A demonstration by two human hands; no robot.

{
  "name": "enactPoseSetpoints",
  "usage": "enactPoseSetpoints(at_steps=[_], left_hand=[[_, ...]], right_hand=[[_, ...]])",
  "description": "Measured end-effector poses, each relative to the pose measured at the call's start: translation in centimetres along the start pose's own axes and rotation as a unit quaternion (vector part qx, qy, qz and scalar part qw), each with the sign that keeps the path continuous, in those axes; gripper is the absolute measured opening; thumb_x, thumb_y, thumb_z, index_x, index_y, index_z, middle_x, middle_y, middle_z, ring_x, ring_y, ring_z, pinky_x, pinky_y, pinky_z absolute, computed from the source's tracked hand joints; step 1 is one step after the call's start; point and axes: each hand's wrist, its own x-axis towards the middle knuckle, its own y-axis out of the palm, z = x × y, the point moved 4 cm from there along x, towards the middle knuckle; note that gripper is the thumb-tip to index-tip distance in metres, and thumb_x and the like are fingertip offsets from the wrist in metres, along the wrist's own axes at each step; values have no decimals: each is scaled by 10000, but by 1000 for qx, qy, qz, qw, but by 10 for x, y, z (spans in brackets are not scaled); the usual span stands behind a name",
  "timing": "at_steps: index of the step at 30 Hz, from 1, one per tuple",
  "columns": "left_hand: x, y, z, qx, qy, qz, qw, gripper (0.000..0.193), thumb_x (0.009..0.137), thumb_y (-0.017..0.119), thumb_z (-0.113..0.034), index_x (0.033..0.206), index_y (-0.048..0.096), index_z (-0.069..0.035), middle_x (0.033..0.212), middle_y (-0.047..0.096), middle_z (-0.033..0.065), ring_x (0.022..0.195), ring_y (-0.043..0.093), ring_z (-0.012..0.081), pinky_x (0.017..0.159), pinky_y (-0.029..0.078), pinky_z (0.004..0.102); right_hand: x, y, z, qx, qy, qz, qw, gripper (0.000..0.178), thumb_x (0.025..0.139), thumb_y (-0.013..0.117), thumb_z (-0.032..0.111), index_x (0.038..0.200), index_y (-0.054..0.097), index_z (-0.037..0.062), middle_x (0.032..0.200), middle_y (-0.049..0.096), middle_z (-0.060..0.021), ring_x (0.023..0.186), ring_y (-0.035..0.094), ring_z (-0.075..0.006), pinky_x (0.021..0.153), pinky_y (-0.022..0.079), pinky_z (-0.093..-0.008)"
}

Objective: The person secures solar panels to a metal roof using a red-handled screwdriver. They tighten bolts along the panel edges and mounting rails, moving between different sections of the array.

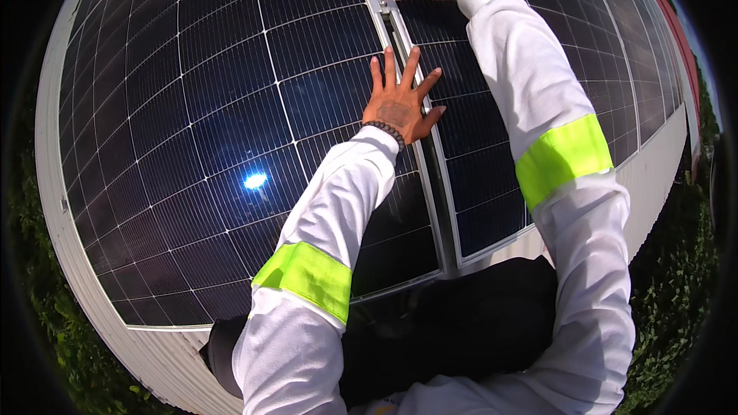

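Legible text, labels, numbers, signs: none that I can read in this view. Dark patch [394,114] on the back of my left hand [400,101]: I cannot make out any characters in it
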Motion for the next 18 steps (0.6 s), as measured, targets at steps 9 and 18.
enactPoseSetpoints(at_steps=[9,18], left_hand=[[-2,-2,-1,-26,0,-3,1000,536,999,454,-400,1521,353,-329,1632,126,159,1474,75,526,1178,98,682],[-3,1,0,-33,-3,-9,999,552,990,463,-387,1524,334,-343,1633,112,145,1480,58,511,1182,106,684]], right_hand=[[19,1,6,-13,60,65,996,171,835,678,163,1002,706,138,951,725,-55,901,691,-249,800,538,-381],[29,3,16,-99,155,54,982,131,823,658,149,942,704,120,855,712,-63,838,691,-245,739,553,-387]])
